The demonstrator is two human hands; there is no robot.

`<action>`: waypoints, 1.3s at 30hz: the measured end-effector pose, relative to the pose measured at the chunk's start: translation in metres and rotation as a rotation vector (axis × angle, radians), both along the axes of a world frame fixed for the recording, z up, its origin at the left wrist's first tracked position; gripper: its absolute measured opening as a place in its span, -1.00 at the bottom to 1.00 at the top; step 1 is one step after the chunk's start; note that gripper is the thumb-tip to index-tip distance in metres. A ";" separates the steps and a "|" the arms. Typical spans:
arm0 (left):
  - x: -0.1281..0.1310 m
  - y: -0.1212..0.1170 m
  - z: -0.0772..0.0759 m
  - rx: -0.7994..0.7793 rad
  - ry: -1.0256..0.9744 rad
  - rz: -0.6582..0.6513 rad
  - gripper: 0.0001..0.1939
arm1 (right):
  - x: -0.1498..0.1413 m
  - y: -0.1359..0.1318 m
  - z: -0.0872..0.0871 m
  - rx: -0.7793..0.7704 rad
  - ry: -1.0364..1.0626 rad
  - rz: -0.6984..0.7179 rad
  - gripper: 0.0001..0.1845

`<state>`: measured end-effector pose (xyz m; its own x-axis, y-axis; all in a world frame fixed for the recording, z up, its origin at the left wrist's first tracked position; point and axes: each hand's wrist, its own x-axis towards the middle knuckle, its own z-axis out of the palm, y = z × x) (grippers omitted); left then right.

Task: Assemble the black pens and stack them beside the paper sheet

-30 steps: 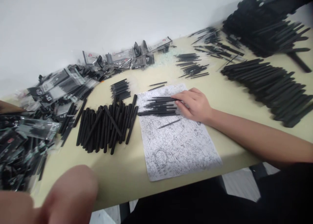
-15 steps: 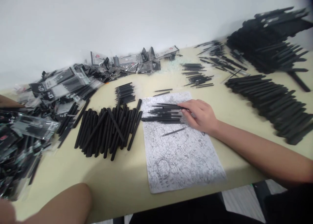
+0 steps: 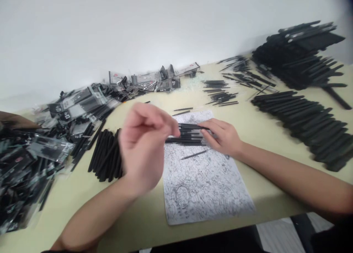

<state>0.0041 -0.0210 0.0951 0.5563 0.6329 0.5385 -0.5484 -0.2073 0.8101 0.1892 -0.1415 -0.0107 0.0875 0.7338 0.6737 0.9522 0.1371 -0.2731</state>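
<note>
Having just come in, the left hand curls at the thin black rods on the scribbled paper, its grip unclear; the right hand pinches one, so both now flank them.

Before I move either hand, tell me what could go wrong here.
The thin black sticks lie loose and close together on the scribbled paper, so shifting one might drag its neighbours. The lone thin stick nearer the person could roll if the paper slides. The left hand hides part of the pile of thick black sticks, so a sideways sweep might knock some out of place.
</note>
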 end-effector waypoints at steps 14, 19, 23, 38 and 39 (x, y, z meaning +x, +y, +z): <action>0.024 -0.002 -0.088 1.183 0.845 0.526 -0.76 | -0.002 0.006 0.001 0.003 -0.133 -0.073 -0.78; 0.026 0.000 -0.088 1.198 0.932 0.483 -0.79 | 0.000 0.004 -0.002 -0.009 -0.147 -0.049 -0.78; 0.026 0.000 -0.089 1.209 0.908 0.496 -0.80 | 0.002 0.004 -0.001 -0.020 -0.122 -0.041 -0.76; 0.025 -0.001 -0.087 1.187 0.898 0.457 -0.78 | 0.003 0.005 -0.002 -0.032 -0.072 0.000 -0.72; 0.025 -0.001 -0.086 1.175 0.914 0.443 -0.77 | 0.003 0.005 -0.002 -0.032 -0.072 0.005 -0.73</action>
<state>0.0291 -0.0215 0.0087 0.8502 0.3094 0.4261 0.2984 -0.9498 0.0943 0.1922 -0.1368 -0.0131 0.0360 0.7554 0.6543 0.9688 0.1343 -0.2084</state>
